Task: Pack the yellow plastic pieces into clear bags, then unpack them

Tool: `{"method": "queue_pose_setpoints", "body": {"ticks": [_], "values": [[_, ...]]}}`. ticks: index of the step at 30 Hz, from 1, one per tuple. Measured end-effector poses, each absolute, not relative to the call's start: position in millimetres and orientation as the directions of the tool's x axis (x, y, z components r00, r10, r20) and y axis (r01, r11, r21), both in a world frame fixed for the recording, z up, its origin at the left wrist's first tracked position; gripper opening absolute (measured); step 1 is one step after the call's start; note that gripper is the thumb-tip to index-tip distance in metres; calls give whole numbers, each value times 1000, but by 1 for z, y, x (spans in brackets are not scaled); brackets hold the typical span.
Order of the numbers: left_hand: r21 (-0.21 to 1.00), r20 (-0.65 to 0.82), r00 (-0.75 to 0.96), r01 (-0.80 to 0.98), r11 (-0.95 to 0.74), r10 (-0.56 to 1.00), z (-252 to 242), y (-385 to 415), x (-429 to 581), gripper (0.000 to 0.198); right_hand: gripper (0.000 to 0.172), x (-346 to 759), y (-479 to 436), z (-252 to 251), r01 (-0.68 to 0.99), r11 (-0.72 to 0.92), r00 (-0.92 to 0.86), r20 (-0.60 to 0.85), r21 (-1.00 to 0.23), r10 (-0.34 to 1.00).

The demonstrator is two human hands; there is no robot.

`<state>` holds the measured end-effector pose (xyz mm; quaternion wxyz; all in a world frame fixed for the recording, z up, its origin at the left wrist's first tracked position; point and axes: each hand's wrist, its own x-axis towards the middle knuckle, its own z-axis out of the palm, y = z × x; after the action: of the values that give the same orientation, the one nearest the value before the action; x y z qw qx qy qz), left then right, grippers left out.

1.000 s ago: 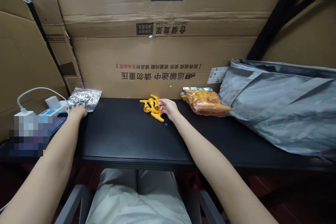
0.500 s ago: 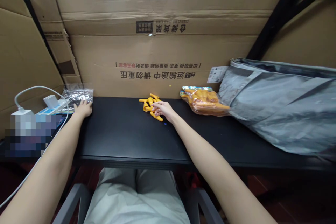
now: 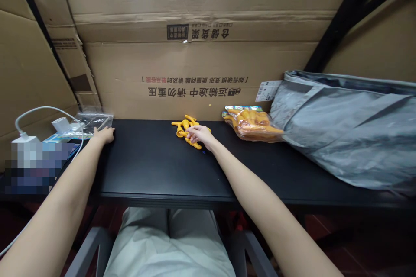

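Several small yellow plastic pieces (image 3: pixel 186 124) with curved, limb-like arms lie in a loose cluster at the back middle of the black table. My right hand (image 3: pixel 200 134) reaches over them from the right. Its fingers are bent together around part of one piece, and the hand covers some of the cluster. Far to the left, my left hand (image 3: pixel 104 135) rests beside a clear plastic bag (image 3: pixel 92 120), its fingers at the bag's near edge. Those fingers are apart and I see nothing lifted in them.
A sealed bag of more yellow pieces (image 3: pixel 253 125) lies at the back right, against a large grey fabric bag (image 3: pixel 341 134). At left stand a white charger (image 3: pixel 27 151) with its cable and a white plug (image 3: pixel 61 125). A cardboard wall (image 3: pixel 195 65) closes off the back.
My left hand has shifted slightly, its fingers less spread, and the clear bag lies differently beside it. My right hand has stayed almost still at the yellow pieces.
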<state>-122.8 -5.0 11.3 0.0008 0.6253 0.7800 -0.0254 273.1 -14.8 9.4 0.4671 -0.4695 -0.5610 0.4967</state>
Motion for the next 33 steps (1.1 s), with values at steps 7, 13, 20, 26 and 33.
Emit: {"method": "queue_pose_setpoints", "body": {"ticks": [7, 13, 20, 26, 33], "values": [[-79, 46, -274, 958, 277, 961, 7, -9, -127, 55, 17, 273, -5, -2, 242, 261, -252, 199, -934, 947], [-91, 74, -288, 952, 294, 955, 10, -8, -119, 46, 9, 274, -5, -5, 506, 464, -385, 290, -727, 876], [-99, 121, -270, 954, 282, 955, 9, -8, -118, 44, 34, 283, -11, 10, 767, 553, -525, 176, -326, 833], [-56, 298, 5, 998, 12, 955, 11, 2, -90, 53, 31, 292, -13, 19, 894, 426, -403, 164, -142, 900], [84, 310, 368, 908, -411, 877, 21, 2, 7, 47, 17, 311, 0, 19, 840, 203, -25, 338, -504, 941]]}}
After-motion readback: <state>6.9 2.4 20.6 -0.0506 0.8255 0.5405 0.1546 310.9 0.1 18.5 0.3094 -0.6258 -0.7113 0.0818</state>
